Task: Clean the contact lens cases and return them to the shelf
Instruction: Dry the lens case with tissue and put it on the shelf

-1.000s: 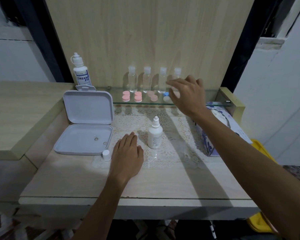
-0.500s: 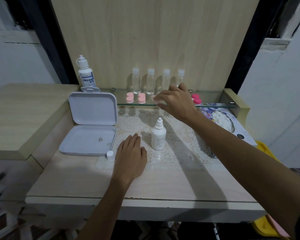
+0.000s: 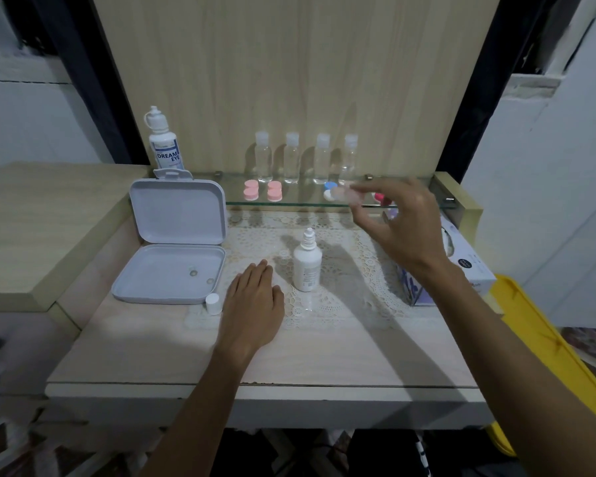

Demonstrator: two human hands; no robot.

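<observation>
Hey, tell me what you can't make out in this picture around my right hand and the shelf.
- Pink lens case in the right hand, head view: motion-blurred, lids unclear.
- Red case on the glass shelf: mostly hidden behind the fingers.
- Blue and white case: partly covered by the held case.
- Tissue box: print too small, wrist overlaps it.

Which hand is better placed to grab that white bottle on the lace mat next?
Probably the left hand: it rests flat and free on the table beside the white bottle. The right hand is up by the shelf, pinching a pale pink case.
</observation>
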